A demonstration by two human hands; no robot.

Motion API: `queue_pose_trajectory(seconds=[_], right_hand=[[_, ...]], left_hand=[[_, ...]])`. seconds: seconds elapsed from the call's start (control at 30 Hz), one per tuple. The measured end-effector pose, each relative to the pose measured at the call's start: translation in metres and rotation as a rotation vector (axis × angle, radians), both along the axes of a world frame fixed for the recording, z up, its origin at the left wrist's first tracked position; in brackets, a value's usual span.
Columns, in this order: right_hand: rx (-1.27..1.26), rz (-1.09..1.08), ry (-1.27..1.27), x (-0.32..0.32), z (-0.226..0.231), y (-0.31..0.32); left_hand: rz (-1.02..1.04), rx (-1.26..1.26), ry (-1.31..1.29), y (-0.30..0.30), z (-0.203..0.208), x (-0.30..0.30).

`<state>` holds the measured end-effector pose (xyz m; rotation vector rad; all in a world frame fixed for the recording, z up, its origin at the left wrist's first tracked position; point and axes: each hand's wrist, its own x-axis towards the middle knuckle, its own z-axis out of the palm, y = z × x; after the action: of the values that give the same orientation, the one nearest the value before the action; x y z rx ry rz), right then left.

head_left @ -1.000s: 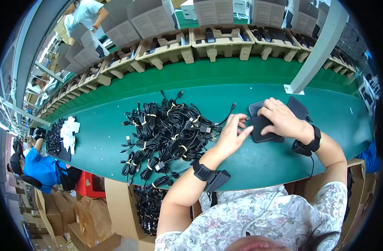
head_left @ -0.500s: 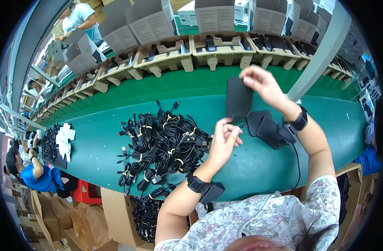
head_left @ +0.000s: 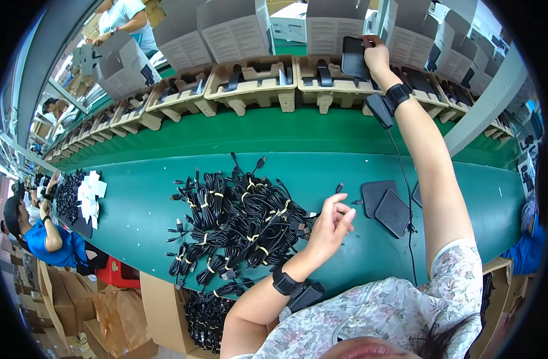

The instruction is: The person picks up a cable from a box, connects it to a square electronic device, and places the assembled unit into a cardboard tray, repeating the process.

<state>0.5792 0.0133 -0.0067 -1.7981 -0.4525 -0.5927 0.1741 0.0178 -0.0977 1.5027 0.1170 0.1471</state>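
Observation:
Reaching far forward, my right hand [head_left: 376,58] grips a flat black rectangular pouch-like piece [head_left: 353,57] by its right edge, over a moulded brown pulp tray [head_left: 310,87]. My left hand [head_left: 330,227] is open above the green table, fingers loosely curled and apart, with nothing in them. Left of it lies a big heap of black cables [head_left: 238,209] tied in bundles. Right of it rest a flat dark square pad [head_left: 375,192] and, overlapping it, a textured one [head_left: 393,213]. Another dark piece [head_left: 417,194] is partly hidden by my right forearm.
A row of pulp trays holding black parts runs along the raised green ledge, with grey-and-white boxes [head_left: 235,30] standing behind. A grey metal post [head_left: 489,105] rises at the right. White papers [head_left: 91,194] lie at the left, near a person in blue [head_left: 46,242]. Cardboard boxes [head_left: 163,305] stand below the table.
My right hand has carried the flat black piece forward and up from the table to a tray. My left hand has let go of it and stays over the table, slightly lower.

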Motion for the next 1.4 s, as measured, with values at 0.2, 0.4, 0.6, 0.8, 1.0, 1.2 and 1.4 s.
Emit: queue_pose_trajectory(seconds=[0.2,0.4,0.6,0.8,1.0,1.2,1.4], right_hand=[[-0.455,-0.060,-0.128,0.008,-0.011,0.006],[-0.787,-0.123,-0.555,-0.056,-0.037,0.031],[-0.720,0.607,-0.375,-0.207,-0.007,0.050],[-0.681,1.333,-1.039,-0.304,0.025,0.067],[-0.944,1.359,-0.912,-0.311,0.027,0.036],[-0.889,1.117,-0.911,-0.313,0.058,-0.018],[-0.573,0.981,0.277,-0.305,0.070,-0.065]], left_hand=[[0.037,0.001,0.011,-0.002,0.003,0.002],[0.120,0.143,0.016,0.005,-0.001,-0.005],[0.055,0.322,-0.068,0.000,-0.008,0.000],[0.067,0.467,-0.154,-0.002,-0.005,-0.001],[0.008,0.330,-0.108,0.001,-0.001,0.005],[-0.024,0.241,-0.142,0.001,-0.005,0.001],[-0.016,0.180,-0.219,0.007,0.017,-0.007]])
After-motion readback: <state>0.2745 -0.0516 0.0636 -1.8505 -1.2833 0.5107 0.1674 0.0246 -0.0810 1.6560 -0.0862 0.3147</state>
